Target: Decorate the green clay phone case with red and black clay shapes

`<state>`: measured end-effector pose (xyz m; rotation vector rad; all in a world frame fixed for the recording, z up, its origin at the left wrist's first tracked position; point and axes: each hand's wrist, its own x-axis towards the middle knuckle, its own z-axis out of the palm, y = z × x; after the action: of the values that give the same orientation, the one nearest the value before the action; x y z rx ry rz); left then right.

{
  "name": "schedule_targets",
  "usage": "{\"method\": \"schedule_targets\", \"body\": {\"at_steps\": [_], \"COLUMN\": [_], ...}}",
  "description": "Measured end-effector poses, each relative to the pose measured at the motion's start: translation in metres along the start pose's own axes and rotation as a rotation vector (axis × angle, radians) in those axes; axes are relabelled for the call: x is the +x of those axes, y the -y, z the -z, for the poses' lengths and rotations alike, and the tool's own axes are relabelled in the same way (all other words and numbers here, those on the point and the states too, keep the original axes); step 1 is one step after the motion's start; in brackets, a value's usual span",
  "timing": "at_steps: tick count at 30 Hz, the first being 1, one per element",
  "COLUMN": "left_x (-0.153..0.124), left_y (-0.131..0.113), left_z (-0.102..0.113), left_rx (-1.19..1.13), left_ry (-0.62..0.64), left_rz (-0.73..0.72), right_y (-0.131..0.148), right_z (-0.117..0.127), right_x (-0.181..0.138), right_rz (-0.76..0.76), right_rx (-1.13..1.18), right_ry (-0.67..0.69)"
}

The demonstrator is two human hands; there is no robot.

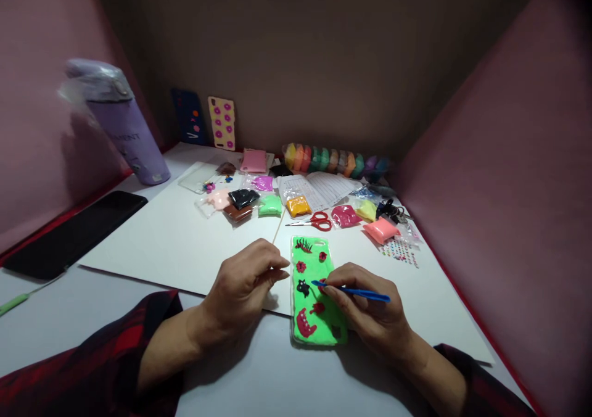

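A phone case covered in bright green clay lies in front of me, partly over the white board's edge. Small red and black clay shapes decorate it, among them a black figure and a red curved piece with white dots. My right hand grips a blue modelling tool, its thin tip over the case beside the black figure. That hand hides part of the case's right side. My left hand is beside the case's left edge, thumb and index fingertips slightly apart, with nothing visible between them.
Red-handled scissors lie just beyond the case, among several clay packets. A purple bottle and a black phone stand and lie at left. Two decorated cases lean on the back wall near a row of coloured clay.
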<state>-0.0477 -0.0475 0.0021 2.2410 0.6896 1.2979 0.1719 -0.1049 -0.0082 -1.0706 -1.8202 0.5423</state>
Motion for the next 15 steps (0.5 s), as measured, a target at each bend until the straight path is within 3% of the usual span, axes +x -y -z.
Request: {"method": "schedule_targets", "body": {"at_steps": [6,11,15], "left_x": [0.0012,0.0002,0.0006], "left_y": [-0.0011,0.0047,0.0054], "left_z": [0.0026,0.002,0.0014], "left_rx": [-0.019,0.015,-0.01], "left_ry": [0.039,-0.056,-0.063], "left_rz": [-0.013,0.023,0.045], "right_y": [-0.001,-0.0011,-0.0014], "right_z": [0.0014,0.0013,0.0011], "right_x": [0.0001,-0.0003,-0.0008], "right_rz": [0.008,0.011,-0.003], "right_rx": [0.006,0.008,0.021], "right_ry": [-0.006,-0.054,-0.089]}}
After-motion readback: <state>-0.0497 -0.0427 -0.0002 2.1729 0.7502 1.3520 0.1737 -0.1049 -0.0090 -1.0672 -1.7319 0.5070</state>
